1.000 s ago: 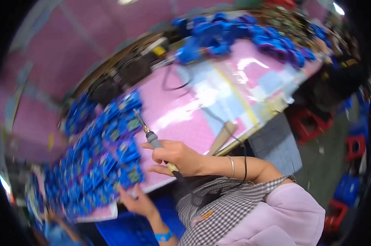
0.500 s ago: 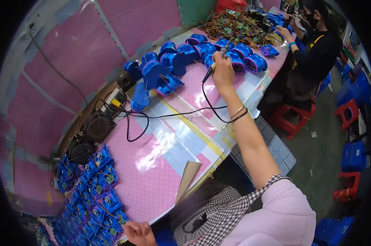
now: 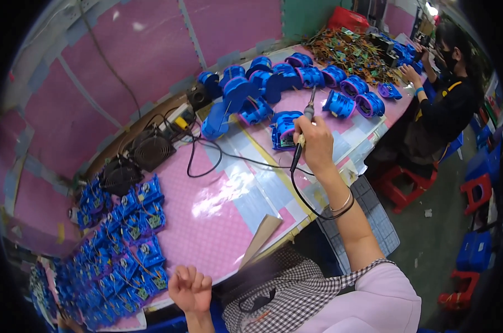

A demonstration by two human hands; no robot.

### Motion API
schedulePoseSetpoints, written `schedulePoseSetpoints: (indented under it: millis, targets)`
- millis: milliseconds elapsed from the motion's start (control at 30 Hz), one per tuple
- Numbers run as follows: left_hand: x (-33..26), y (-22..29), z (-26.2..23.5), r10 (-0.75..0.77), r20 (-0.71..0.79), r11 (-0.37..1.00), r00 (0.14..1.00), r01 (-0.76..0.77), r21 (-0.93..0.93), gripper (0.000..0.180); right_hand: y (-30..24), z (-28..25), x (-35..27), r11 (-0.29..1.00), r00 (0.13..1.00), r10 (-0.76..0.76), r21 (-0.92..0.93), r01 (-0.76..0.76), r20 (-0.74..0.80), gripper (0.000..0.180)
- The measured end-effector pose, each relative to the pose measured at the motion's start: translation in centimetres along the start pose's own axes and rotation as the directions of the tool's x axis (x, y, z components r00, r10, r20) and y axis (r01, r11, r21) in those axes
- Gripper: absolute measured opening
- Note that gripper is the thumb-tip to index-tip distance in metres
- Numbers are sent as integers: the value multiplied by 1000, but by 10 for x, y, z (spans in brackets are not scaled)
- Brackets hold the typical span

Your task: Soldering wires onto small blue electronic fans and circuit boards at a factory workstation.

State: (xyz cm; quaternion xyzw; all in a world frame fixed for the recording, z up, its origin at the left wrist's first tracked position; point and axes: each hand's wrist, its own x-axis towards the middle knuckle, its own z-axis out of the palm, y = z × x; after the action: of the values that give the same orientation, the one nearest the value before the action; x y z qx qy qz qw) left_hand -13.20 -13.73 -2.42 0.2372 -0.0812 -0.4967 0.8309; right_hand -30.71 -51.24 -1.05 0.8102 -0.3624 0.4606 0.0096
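Observation:
My right hand (image 3: 317, 145) is stretched over the bench, closed around a soldering iron (image 3: 308, 111) whose metal tip points away from me. A black cord trails from its handle past my wrist. Right beside those fingers is a blue round housing (image 3: 285, 131) with a pink rim; whether the fingers also grip it is hidden. My left hand (image 3: 190, 288) is raised at the bench's near edge, fingers curled in; anything inside them is too small to make out. Several more blue housings (image 3: 338, 104) stand beyond my right hand.
Rows of blue parts with circuit boards (image 3: 132, 244) cover the left side. Black fans (image 3: 151, 149) and a power strip (image 3: 180, 117) line the wall. A heap of wired boards (image 3: 348, 53) lies at the back, near a co-worker (image 3: 448, 94). Red stools (image 3: 407, 183) stand on the floor.
My right hand has come back toward me with the soldering iron, and a blue housing beside it now sits nearer. My left hand has risen. The whole view has shifted slightly.

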Motion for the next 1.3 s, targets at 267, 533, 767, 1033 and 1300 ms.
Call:
schedulePoseSetpoints:
  millis: [267, 533, 767, 1033, 1300]
  targets:
    - [25, -13, 1, 45, 32, 961, 998, -52, 272, 24, -7, 14, -15, 953, 993, -34, 295, 66, -112, 23]
    - [33, -30, 24, 498, 287, -100, 818, -274, 956, 21, -129, -19, -30, 623, 887, -316, 779, -73, 336, 15]
    - [57, -39, 13, 406, 399, -400, 822, -233, 887, 46, -96, -4, -35, 881, 988, 140, 445, -157, 73, 20]
    - [94, -14, 8, 492, 305, -397, 816, -101, 912, 35, -24, 9, -49, 963, 966, 239, 107, -249, 99, 13]
    - [77, -17, -6, 447, 437, -464, 781, -214, 859, 20, -45, -4, -63, 924, 961, 250, 325, -201, -116, 26]
